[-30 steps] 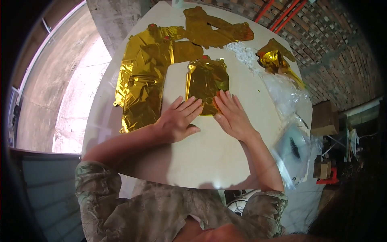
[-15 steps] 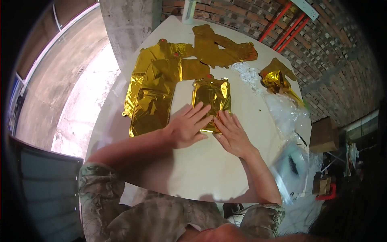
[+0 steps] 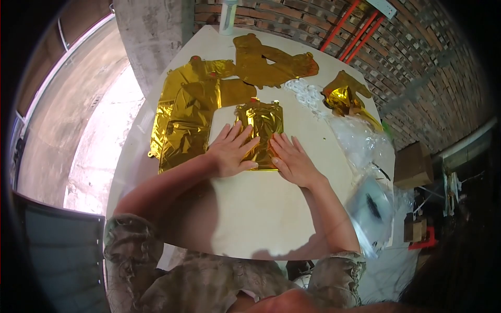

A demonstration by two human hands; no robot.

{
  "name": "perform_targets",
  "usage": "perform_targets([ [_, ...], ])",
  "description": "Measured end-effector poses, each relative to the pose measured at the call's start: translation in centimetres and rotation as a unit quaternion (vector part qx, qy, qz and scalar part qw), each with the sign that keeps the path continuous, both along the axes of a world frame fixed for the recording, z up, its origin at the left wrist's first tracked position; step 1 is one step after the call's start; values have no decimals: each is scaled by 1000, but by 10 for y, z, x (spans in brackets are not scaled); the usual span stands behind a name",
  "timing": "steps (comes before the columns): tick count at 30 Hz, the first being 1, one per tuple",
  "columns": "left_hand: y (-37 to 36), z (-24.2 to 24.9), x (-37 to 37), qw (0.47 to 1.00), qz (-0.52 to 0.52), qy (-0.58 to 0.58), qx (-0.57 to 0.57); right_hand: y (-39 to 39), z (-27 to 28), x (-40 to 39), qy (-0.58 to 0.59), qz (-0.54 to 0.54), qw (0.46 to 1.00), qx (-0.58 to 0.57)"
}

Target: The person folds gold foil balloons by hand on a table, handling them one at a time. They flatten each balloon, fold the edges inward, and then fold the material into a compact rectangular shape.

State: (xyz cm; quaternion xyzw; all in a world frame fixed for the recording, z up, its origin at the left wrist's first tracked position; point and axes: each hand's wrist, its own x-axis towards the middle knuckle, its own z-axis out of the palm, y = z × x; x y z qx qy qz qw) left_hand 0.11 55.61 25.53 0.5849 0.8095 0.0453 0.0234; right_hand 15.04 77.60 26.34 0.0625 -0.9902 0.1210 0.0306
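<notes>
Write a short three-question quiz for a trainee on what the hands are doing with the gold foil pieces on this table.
1. True or false: both hands lie flat on the small gold foil piece in the middle of the table.
2. Which hand lies closer to the large gold foil pile? A) left hand B) right hand
3. Fill in: the clear plastic bags lie along the table's ____ edge, as the person sees it.

Key
1. True: the left hand and right hand press its near end, fingers spread.
2. A
3. right
</notes>
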Motion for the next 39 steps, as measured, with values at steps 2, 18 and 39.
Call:
perform_targets([
  [2,0,4,1,1000,0,-10,-1,1,-7,-5,40,-56,992,-104],
  [18,-1,-12,-2,998,-9,21,61,7,38,-75,-133,-327,878,-324],
  [39,-20,15,-9,553,152,-803,161,-9,24,44,-9,-197,664,-721],
])
